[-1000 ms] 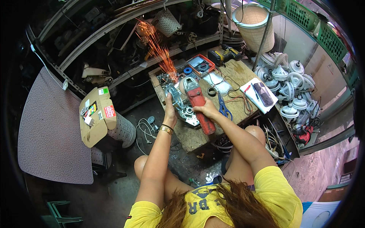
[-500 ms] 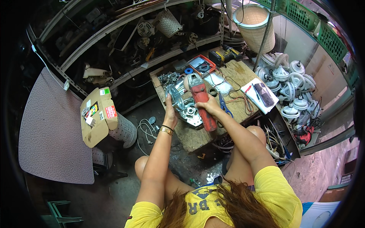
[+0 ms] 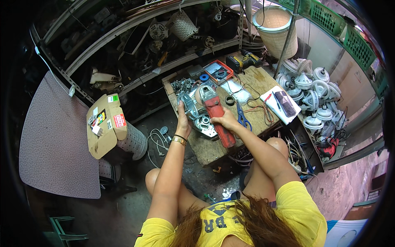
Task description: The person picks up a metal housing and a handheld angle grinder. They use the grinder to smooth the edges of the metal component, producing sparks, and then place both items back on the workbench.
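Observation:
My left hand [image 3: 183, 120] is wrapped round the edge of a grey metal part [image 3: 189, 106] over the wooden worktop [image 3: 207, 151]. Close to its right, my right hand [image 3: 225, 120] grips the body of a red angle grinder [image 3: 212, 103], whose head sits beside the part. A silver cast housing [image 3: 204, 123] lies beneath them. Around them are loose screws [image 3: 181, 85], a black ring [image 3: 229, 100], blue-handled scissors [image 3: 243, 121] and an orange-rimmed tray with a meter [image 3: 218, 70].
A yellow-black drill [image 3: 240, 61] is at the back; a phone [image 3: 284, 102] lies on white paper at right, beside stacked white parts [image 3: 312, 121]. A cardboard box [image 3: 103, 136] and grey panel [image 3: 57, 144] stand left, metal shelving [image 3: 123, 92] behind.
The spray of orange sparks seen a second ago is gone. The red grinder and my right hand have shifted slightly; my left hand still holds the metal part in about the same place.

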A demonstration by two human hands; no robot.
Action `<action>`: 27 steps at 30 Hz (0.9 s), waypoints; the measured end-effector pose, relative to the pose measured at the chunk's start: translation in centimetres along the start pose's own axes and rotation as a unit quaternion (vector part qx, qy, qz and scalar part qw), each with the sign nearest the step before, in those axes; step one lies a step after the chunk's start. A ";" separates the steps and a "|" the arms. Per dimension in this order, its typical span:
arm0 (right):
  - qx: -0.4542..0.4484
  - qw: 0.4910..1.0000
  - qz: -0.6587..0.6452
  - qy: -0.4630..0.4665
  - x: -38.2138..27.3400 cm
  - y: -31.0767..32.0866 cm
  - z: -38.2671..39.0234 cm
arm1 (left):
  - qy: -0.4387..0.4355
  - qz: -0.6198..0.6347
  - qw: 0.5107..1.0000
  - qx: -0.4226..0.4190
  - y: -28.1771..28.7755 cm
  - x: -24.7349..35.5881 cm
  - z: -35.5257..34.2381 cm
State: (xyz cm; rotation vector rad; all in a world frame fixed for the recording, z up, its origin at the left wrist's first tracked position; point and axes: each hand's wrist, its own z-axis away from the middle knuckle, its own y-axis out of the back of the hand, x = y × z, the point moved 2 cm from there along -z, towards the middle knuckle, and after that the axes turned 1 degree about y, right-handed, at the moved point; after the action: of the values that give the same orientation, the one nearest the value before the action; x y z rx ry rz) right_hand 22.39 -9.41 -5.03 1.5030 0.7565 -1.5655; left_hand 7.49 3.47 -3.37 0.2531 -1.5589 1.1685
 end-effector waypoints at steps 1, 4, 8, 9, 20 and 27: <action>0.001 1.000 0.005 0.000 0.0 -0.1 0.0 | -0.001 -0.004 1.000 0.002 0.1 0.0 0.0; 0.002 1.000 0.010 -0.001 0.1 -0.2 -0.1 | 0.001 0.000 1.000 0.002 0.1 -0.1 0.0; 0.007 1.000 0.009 -0.005 -0.2 -0.3 -0.1 | -0.012 0.001 1.000 0.004 0.3 -0.4 -0.3; 0.006 1.000 0.009 -0.006 -0.2 -0.3 -0.1 | -0.013 0.000 1.000 0.006 0.4 -0.4 -0.3; 0.025 0.999 -0.031 -0.007 -0.8 0.4 -0.4 | -0.167 -0.604 0.764 0.151 2.3 5.2 0.6; 0.037 0.998 -0.055 -0.004 -2.3 1.4 0.3 | -0.107 -0.556 0.813 0.138 6.1 7.0 0.2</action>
State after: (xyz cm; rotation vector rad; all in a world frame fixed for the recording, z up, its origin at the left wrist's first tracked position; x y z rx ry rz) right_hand 23.39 -10.01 -2.59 1.5295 0.7956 -1.6981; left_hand 0.57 9.15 -0.71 1.3305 -1.0669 0.3942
